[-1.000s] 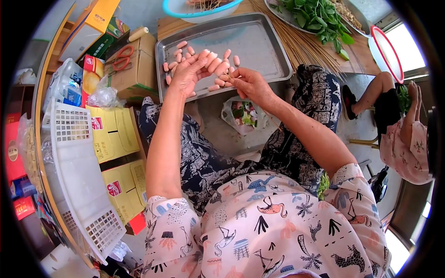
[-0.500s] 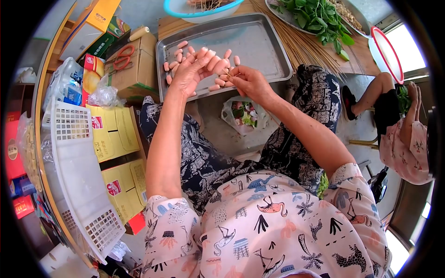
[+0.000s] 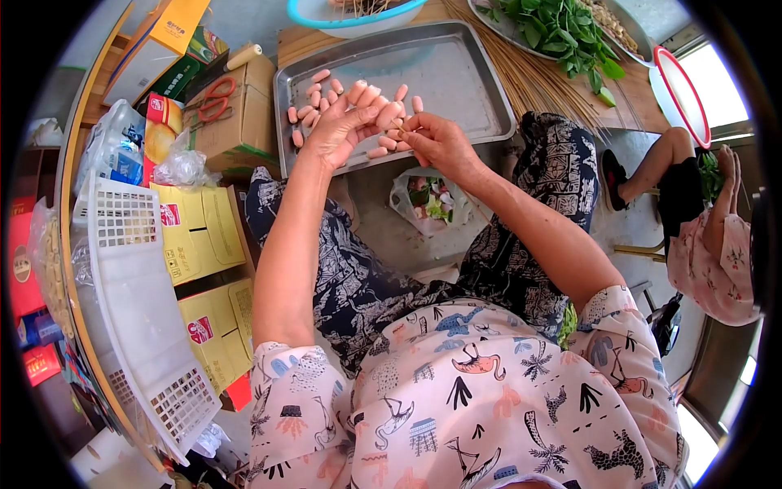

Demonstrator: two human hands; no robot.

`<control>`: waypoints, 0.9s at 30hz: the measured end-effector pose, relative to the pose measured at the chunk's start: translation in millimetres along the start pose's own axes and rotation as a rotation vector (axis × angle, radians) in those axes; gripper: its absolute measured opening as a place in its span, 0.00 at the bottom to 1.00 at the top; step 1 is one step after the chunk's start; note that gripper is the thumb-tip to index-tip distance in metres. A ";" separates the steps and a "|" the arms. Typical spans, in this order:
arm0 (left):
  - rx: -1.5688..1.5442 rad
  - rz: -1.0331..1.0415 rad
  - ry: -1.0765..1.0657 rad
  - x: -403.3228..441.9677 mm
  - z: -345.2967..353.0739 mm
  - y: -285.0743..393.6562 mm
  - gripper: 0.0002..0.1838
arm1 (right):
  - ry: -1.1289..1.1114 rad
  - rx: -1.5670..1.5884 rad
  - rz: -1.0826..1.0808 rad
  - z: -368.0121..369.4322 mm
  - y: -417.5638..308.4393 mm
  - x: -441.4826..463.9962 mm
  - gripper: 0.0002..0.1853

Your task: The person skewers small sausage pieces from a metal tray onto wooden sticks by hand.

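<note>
A grey metal tray [image 3: 440, 61] lies on the wooden table, with several small pink sausages [image 3: 315, 99] at its left and near side. Above its near edge my left hand [image 3: 346, 126] is closed, its fingers bent around something I cannot make out, likely small, beside the sausages. Just to the right, my right hand [image 3: 440, 145] pinches a thin stick [image 3: 397, 126], whose far end meets the fingers of my left hand. Several thin bamboo sticks [image 3: 529, 85] are spread on the table right of the tray.
A blue-rimmed bowl [image 3: 358, 24] stands behind the tray. Green leaves [image 3: 554, 33] lie on a plate at the back right. Below the tray is a plastic bag of scraps [image 3: 428, 204]. Boxes [image 3: 199, 236] and a white basket [image 3: 142, 285] stand left. Another person [image 3: 713, 253] sits right.
Both hands stay above the near side of the tray. The fingers of my left hand have shifted slightly around the stick's end.
</note>
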State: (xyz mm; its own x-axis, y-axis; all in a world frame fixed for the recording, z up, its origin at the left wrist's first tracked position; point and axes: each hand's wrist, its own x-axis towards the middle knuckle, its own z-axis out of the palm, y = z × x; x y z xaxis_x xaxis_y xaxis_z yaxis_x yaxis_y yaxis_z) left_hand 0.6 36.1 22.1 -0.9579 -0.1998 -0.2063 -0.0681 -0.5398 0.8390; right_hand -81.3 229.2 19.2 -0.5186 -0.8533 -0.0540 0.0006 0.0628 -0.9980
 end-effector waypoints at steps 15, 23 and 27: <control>-0.069 0.002 -0.009 -3.4 10.1 4.6 0.07 | 0.019 0.009 -0.008 2.0 -2.8 0.5 0.07; 0.003 0.025 0.034 -1.2 4.5 0.9 0.12 | -0.022 0.033 -0.017 2.6 1.4 2.6 0.07; 0.050 0.047 0.073 -1.0 6.1 1.9 0.12 | -0.001 0.031 -0.007 3.0 -2.3 1.8 0.06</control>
State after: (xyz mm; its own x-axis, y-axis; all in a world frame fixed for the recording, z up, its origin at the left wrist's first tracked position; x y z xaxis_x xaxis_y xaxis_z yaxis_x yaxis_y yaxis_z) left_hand -0.3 40.2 26.9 -0.9375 -0.2841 -0.2010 -0.0394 -0.4871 0.8724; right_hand -79.7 226.0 21.3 -0.5180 -0.8541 -0.0471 0.0239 0.0406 -0.9989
